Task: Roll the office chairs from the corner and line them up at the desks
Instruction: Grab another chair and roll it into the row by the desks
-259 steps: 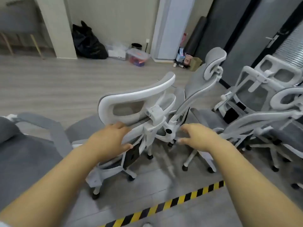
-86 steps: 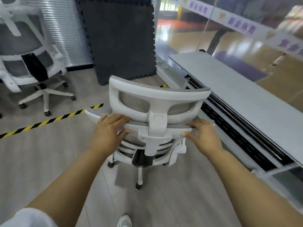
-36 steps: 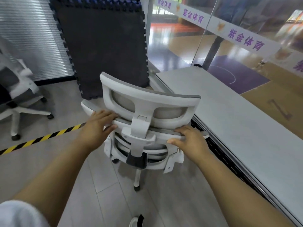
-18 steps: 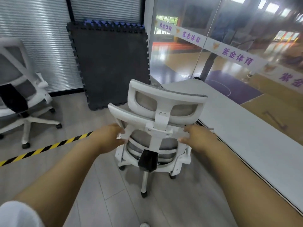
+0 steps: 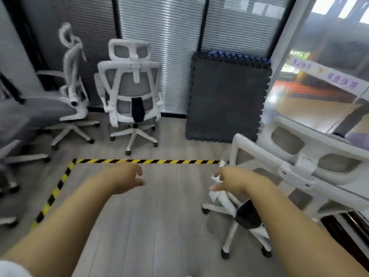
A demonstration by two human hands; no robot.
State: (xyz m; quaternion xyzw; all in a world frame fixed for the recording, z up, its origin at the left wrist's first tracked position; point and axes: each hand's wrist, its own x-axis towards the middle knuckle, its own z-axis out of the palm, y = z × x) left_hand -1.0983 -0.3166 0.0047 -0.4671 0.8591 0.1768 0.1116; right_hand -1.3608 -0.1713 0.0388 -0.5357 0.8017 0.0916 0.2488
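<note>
Chair [image 5: 295, 168] just right of right hand [image 5: 233, 181]; hand empty, fingers loose.

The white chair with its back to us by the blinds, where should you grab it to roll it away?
Best come at the chair from behind, the side facing us. Grip the top bar of its back, one hand each side of the headrest post. It stands upright, back turned this way, so that bar is nearest.
</note>
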